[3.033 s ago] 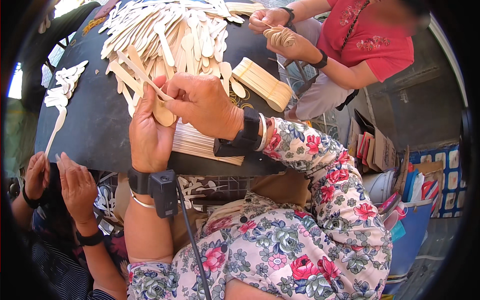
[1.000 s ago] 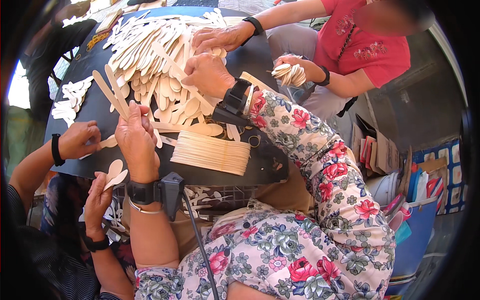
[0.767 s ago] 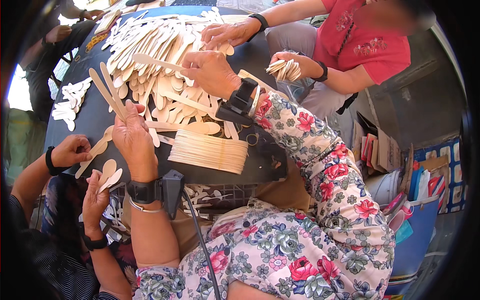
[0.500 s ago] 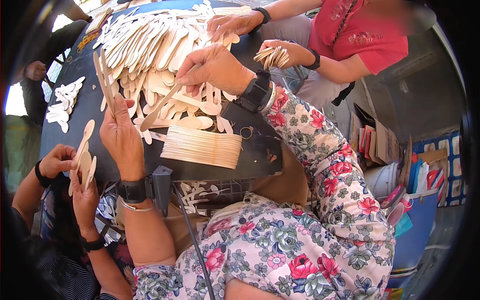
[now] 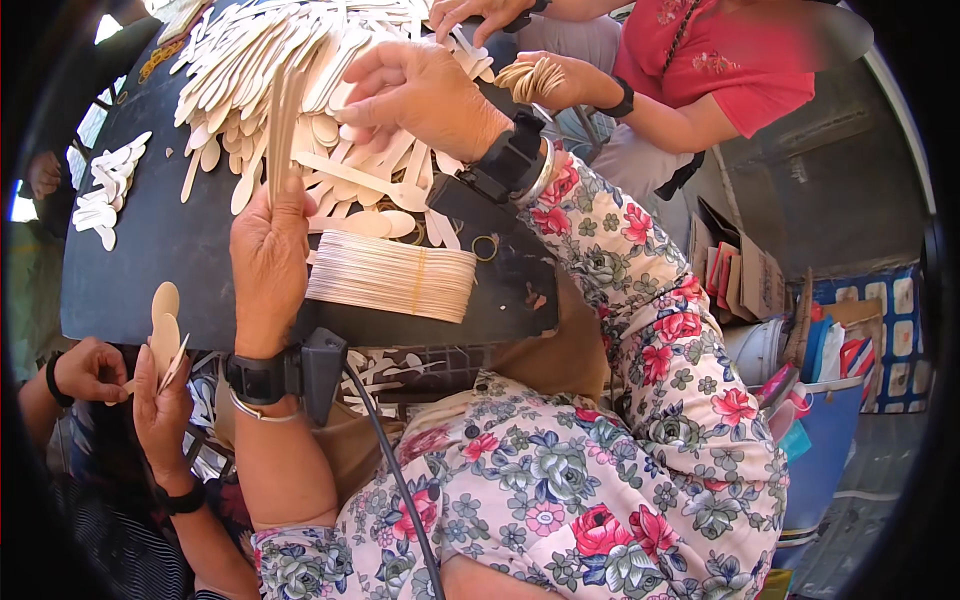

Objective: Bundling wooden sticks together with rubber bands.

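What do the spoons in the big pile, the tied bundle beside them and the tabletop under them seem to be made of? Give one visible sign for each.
Spoons in the pile: probably thin unfinished wood, since they are pale, matt and flat. Tied bundle: seemingly the same pale wood, its thin edges stacked in fine lines, with a thin band around it. Tabletop: a dark, dull surface, perhaps painted board or a covering; the material is unclear.

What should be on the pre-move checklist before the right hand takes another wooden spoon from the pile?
1. Left hand grips its upright stack of wooden spoons: ok.
2. Right hand is over the loose spoon pile: ok.
3. Right hand free of a spoon: cannot tell, palm hidden.
4. Banded bundle lies apart from both hands on the dark table: ok.
5. Pile free of other hands: not ok, a co-worker's hand rests at its far edge.
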The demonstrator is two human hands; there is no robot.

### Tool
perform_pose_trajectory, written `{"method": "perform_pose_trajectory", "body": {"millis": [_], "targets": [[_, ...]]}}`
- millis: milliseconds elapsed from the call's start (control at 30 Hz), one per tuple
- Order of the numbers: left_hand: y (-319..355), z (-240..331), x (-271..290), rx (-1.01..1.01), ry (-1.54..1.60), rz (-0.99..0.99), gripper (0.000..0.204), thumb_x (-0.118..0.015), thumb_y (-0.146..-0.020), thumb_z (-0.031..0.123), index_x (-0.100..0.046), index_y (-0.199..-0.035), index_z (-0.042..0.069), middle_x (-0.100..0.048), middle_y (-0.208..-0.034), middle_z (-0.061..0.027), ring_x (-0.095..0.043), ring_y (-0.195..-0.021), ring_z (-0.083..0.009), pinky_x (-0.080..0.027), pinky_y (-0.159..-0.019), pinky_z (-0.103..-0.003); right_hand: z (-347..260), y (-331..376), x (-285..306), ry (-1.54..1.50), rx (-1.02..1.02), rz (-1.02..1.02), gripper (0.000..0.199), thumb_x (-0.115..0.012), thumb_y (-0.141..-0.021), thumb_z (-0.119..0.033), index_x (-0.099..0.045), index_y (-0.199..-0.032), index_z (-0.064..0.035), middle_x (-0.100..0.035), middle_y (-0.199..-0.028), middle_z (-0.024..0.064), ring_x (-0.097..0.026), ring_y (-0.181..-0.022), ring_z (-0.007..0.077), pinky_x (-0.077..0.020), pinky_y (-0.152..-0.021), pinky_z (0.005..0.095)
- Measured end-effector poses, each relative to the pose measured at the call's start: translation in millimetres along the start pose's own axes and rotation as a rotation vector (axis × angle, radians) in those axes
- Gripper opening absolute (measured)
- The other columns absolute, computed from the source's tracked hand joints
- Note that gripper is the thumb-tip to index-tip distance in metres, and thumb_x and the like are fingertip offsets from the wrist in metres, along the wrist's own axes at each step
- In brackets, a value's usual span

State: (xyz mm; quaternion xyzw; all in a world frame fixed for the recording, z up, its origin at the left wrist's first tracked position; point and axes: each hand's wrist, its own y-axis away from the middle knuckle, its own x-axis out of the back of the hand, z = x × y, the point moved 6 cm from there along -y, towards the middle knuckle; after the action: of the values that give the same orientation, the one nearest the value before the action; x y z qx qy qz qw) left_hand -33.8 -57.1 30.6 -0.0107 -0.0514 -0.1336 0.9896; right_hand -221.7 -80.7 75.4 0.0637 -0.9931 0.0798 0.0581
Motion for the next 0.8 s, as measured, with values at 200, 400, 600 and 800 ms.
{"method": "perform_pose_trajectory", "body": {"millis": [200,400,600,800], "targets": [[-1.8,-5.5,10.4,0.081,0.149,0.114,0.031,-0.053,-0.100,0.036,-0.055,-0.085,0.009,-0.033,-0.056,0.0106,-0.024,-0.043,0.0014,-0.016,-0.037,-0.019,39.9,18.9,-11.0,1.193,0.056,-0.132,0.026,-0.075,-0.072,-0.024,-0.067,-0.083,-0.0026,-0.067,-0.079,0.0163,-0.066,-0.071,0.0281,-0.0513,-0.065,0.0377],[1.8,-4.7,-0.7,0.165,0.213,0.040,0.030,-0.053,-0.101,0.031,-0.056,-0.082,0.007,-0.035,-0.054,0.0092,-0.027,-0.045,-0.0001,-0.020,-0.041,-0.020,61.1,17.6,-12.4,1.017,0.033,-0.148,0.024,-0.076,-0.070,-0.022,-0.066,-0.080,-0.0022,-0.065,-0.070,0.0134,-0.066,-0.068,0.0276,-0.0503,-0.061,0.0380],[2.5,-7.8,0.6,0.235,0.286,-0.020,0.027,-0.054,-0.100,0.031,-0.055,-0.087,0.008,-0.035,-0.058,0.0096,-0.026,-0.043,0.0014,-0.017,-0.036,-0.018,55.3,21.2,-7.6,0.097,-0.369,-0.182,0.010,-0.069,-0.084,-0.010,-0.065,-0.081,-0.0010,-0.063,-0.062,0.0052,-0.060,-0.048,0.0112,-0.0455,-0.043,0.0250],[0.6,-10.4,-6.0,0.226,0.281,-0.031,0.027,-0.050,-0.101,0.029,-0.057,-0.097,0.003,-0.051,-0.068,0.0014,-0.044,-0.048,-0.0054,-0.031,-0.037,-0.019,39.0,25.2,-30.3,-0.234,-0.342,-0.218,0.009,-0.065,-0.088,-0.006,-0.063,-0.083,0.0010,-0.063,-0.062,0.0064,-0.061,-0.047,0.0112,-0.0476,-0.042,0.0213]]}}
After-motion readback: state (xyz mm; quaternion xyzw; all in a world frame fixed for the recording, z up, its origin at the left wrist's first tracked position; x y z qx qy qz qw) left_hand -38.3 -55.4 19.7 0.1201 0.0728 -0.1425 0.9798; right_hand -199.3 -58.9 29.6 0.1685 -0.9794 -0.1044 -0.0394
